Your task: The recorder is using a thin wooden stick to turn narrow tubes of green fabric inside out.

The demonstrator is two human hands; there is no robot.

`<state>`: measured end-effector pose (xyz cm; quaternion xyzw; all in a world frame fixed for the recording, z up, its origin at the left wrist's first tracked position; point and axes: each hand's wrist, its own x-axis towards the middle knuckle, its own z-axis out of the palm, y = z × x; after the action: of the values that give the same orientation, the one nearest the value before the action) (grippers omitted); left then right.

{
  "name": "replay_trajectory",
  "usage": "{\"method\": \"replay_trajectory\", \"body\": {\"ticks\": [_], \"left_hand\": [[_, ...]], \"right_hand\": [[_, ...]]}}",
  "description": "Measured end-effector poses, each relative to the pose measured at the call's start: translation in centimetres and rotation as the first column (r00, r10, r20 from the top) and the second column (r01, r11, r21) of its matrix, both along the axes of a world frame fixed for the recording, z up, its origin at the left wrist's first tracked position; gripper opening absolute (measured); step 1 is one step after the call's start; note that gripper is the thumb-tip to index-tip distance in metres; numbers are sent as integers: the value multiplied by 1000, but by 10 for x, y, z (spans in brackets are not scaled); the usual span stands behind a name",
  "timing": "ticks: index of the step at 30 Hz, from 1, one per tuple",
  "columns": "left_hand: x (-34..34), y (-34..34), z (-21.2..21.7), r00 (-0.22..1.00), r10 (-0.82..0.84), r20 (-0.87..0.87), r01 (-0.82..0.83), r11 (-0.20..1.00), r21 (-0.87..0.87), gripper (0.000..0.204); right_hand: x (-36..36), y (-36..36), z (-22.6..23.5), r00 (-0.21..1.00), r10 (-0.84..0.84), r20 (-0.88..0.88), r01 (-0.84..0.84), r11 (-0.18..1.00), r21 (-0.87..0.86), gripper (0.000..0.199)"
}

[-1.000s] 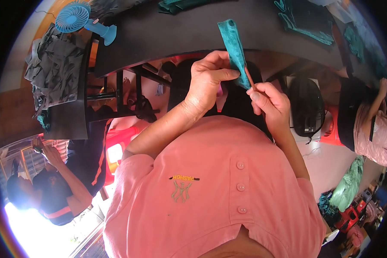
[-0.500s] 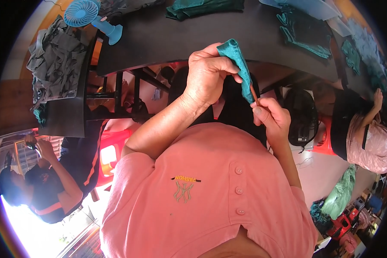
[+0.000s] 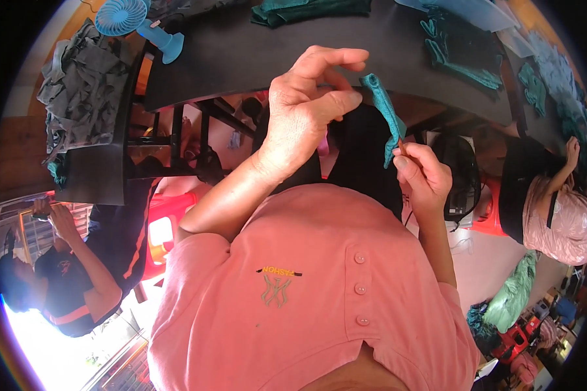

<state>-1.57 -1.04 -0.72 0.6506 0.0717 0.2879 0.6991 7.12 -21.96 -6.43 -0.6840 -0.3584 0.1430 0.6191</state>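
A narrow tube of teal fabric (image 3: pixel 386 112) stands tilted in front of me, its top end curled over. My right hand (image 3: pixel 424 176) pinches a thin reddish-brown stick (image 3: pixel 401 144) at the tube's lower end. Most of the stick is hidden by the cloth and my fingers, and I cannot tell how far it reaches inside. To the left of the cloth is my left hand (image 3: pixel 310 98), open and holding nothing. Its index finger is stretched out and its thumb points toward the tube, slightly apart from it.
Beyond my hands lies a black table (image 3: pixel 235 62) with folded dark green cloth (image 3: pixel 310 12) and a teal piece (image 3: pixel 466 58). A blue fan (image 3: pixel 166 45) stands at far left, near heaped grey fabric (image 3: pixel 85 91). People sit on both sides; a black fan (image 3: pixel 461 173) is at right.
My left hand has let go of the teal fabric tube and opened, moving slightly up and away. My right hand has shifted a little right, the tube staying on the stick.
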Motion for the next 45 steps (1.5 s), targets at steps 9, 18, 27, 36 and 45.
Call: {"method": "replay_trajectory", "body": {"ticks": [9,18,27,36,45], "left_hand": [[3,1,0,986,-168,13,169,982,-89,21],[1,-4,-2,984,-176,3,170,947,-273,21],[3,-9,0,992,-127,18,126,941,-314,22],[4,-10,2,975,-216,46,220,944,-247,26],[7,-19,-1,984,-174,44,178,914,-364,21]], "right_hand": [[-4,1,6,1000,15,23,-14,998,-56,14],[-3,1,-2,999,20,32,-21,1000,15,12],[1,-5,-10,999,32,22,-33,999,29,15],[6,-8,-15,992,75,101,-85,991,105,13],[-4,-1,-17,943,165,-290,-102,970,219,14]]}}
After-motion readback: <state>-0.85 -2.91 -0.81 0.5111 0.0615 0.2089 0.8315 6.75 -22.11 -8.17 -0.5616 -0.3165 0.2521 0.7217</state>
